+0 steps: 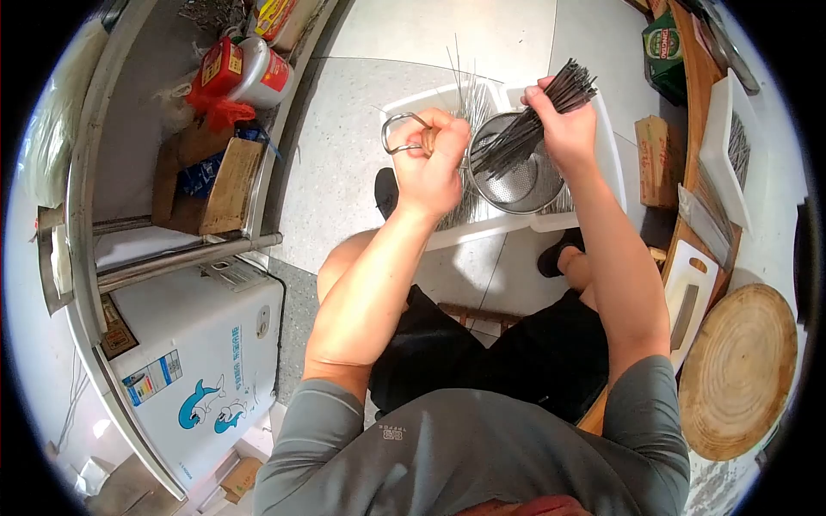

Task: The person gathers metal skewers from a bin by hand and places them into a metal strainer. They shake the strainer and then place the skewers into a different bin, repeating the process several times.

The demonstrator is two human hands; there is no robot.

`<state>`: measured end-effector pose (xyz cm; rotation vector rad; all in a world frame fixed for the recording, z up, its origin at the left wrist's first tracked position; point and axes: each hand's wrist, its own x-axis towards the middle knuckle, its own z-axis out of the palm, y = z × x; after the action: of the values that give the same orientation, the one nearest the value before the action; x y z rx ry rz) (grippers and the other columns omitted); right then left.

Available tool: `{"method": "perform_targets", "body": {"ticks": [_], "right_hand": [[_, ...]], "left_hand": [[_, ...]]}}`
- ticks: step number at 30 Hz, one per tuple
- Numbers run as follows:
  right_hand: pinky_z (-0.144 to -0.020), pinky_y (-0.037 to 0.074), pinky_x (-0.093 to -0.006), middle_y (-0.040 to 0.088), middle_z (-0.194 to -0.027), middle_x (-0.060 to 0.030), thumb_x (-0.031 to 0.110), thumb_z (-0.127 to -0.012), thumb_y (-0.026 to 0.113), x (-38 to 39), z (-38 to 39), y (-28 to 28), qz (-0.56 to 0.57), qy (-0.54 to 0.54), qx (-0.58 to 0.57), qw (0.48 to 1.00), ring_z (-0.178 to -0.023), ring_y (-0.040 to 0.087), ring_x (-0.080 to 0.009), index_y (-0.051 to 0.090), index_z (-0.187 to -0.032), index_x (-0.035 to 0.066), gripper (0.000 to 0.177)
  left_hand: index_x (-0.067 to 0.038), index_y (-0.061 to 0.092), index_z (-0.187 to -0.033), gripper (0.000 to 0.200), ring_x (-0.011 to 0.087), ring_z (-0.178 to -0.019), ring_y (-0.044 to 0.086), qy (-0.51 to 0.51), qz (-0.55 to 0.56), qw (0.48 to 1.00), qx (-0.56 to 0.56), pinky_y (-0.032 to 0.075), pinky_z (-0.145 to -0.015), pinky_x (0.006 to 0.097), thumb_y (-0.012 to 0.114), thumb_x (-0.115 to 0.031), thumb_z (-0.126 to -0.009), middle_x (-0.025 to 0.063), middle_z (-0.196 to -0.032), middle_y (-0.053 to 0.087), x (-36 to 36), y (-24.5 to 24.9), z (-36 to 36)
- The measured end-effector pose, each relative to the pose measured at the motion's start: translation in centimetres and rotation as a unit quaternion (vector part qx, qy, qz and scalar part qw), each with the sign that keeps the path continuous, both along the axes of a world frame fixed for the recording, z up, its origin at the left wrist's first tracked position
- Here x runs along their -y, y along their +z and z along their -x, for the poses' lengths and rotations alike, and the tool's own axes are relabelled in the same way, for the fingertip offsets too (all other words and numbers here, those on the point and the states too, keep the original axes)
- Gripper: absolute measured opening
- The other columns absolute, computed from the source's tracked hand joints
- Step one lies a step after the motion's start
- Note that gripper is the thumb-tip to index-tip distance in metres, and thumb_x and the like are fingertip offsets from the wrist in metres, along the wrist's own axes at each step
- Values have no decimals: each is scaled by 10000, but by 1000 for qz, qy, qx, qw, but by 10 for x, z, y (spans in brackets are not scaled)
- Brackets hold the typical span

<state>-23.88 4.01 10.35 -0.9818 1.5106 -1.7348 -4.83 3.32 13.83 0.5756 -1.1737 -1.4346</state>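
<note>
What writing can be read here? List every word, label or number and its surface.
Nothing reads cleanly.
Blue characters on the white chest freezer: blurred.
Label on the green carton: too blurred.
Small print on the grey shirt collar: too small.
Labels on the red-and-white tubs: unreadable.
Bare: round metal strainer, dark skewer bundle.

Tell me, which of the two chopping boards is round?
The wooden board farthest to the right is round; the white board beside it is rectangular with a handle slot.
</note>
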Motion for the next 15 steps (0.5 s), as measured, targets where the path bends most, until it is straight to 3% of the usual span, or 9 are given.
{"method": "perform_targets", "body": {"ticks": [1, 4, 6, 10, 15], "right_hand": [[-639, 460, -251, 622, -721, -16, 152, -844, 683, 1, -1, 2, -12, -13, 4, 1000, -654, 555, -88, 641, -817, -5, 165], [-541, 432, -257, 593, -668, -16, 201, -882, 650, 2, -1, -2, -12, -73, 10, 997, -589, 527, -87, 598, -769, -5, 241], [-490, 398, -251, 559, -632, -10, 222, -901, 625, 1, 1, 5, -17, -108, -37, 993, -548, 497, -84, 564, -776, 6, 257], [-492, 386, -241, 519, -606, 2, 237, -918, 597, -8, 4, 45, 54, -150, -15, 987, -537, 474, -84, 529, -776, 28, 262], [-492, 399, -286, 472, -620, -47, 208, -933, 559, -10, 29, 67, 146, -168, 120, 968, -532, 442, -128, 464, -727, 17, 297]], "left_hand": [[-18, 552, -741, 124, 7, -523, 378, -9, 1, 1000, 3, 292, -491, 198, 601, -43, -853, -72, -594, 484, -1, 1, 0], [-46, 426, -620, 293, 128, -521, 387, 12, -16, 999, 49, 333, -503, 282, 519, -179, -863, 55, -565, 461, -4, 10, 4], [-50, 410, -613, 292, 130, -521, 386, 22, -18, 999, 44, 334, -503, 285, 506, -168, -863, 56, -559, 454, -4, 17, 3], [-59, 382, -601, 290, 132, -514, 380, 33, -11, 999, 18, 339, -500, 289, 484, -133, -862, 58, -549, 446, 2, 18, -1], [-34, 455, -631, 251, 117, -489, 410, 62, -17, 994, 85, 337, -463, 264, 484, -115, -867, 58, -557, 479, 3, 10, 1]]}}
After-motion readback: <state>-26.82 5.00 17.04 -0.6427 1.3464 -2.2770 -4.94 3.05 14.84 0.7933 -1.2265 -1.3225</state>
